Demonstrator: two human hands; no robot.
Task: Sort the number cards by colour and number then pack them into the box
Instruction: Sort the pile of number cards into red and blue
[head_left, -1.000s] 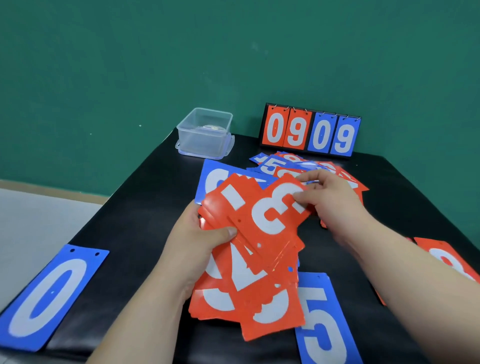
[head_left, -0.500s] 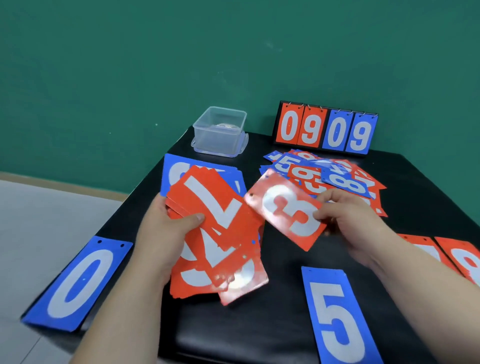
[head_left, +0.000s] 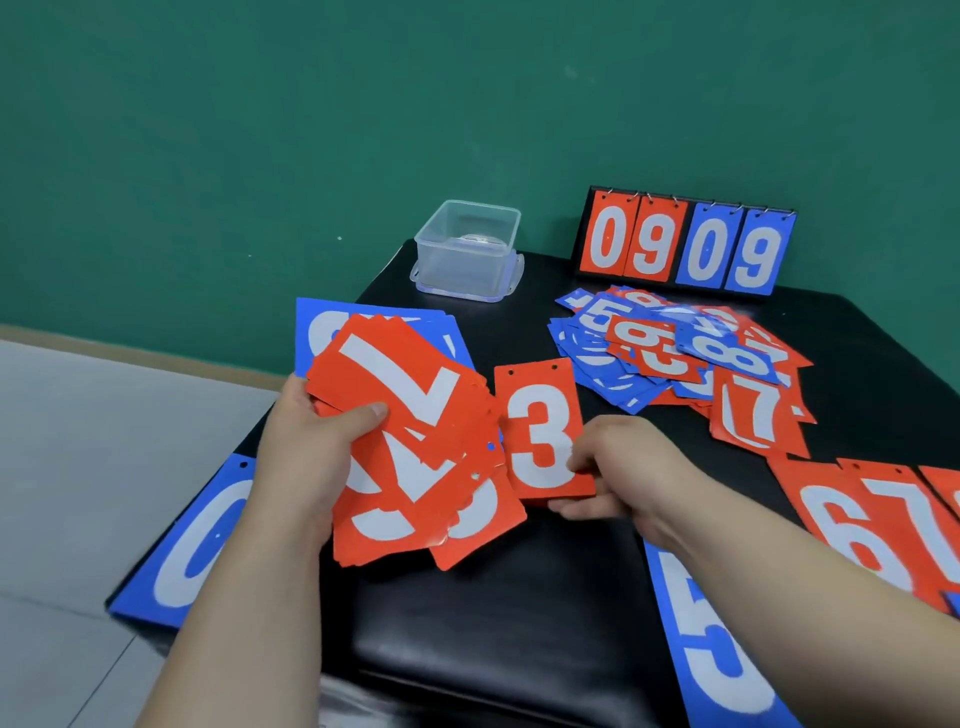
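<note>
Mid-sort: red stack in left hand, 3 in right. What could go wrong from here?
1. The red stack is fanned loosely in the left hand; lower cards could slip out.
2. The blue 0 card seems to overhang the table edge; a forearm nudge might drop it.
3. The right hand pinches the red 3 card only at its lower edge, so it may twist when set down.

Bare tabletop (head_left: 511, 332) leads to the box (head_left: 467, 249) (loose pile (head_left: 670, 348) flanks right).
</note>
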